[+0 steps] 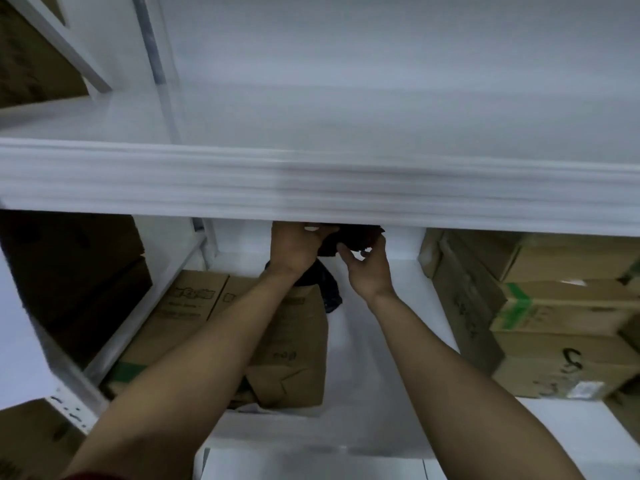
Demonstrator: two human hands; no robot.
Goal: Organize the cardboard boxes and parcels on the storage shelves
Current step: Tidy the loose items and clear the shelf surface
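Both arms reach deep into the lower white shelf (363, 341). My left hand (294, 247) and my right hand (367, 268) both grip a dark parcel (353, 237) at the back, just under the front lip of the upper shelf (311, 188), which hides its top. A dark plastic bag (327, 289) lies below the parcel. Under my left forearm, brown cardboard boxes (294, 358) lie on the shelf floor.
A stack of cardboard boxes (554, 323) with green tape fills the shelf's right side. A printed box (187, 306) sits at left, past it dark boxes (76, 271) in the neighbouring bay. Another box (31, 64) stands upper left. White shelf floor shows between my arms.
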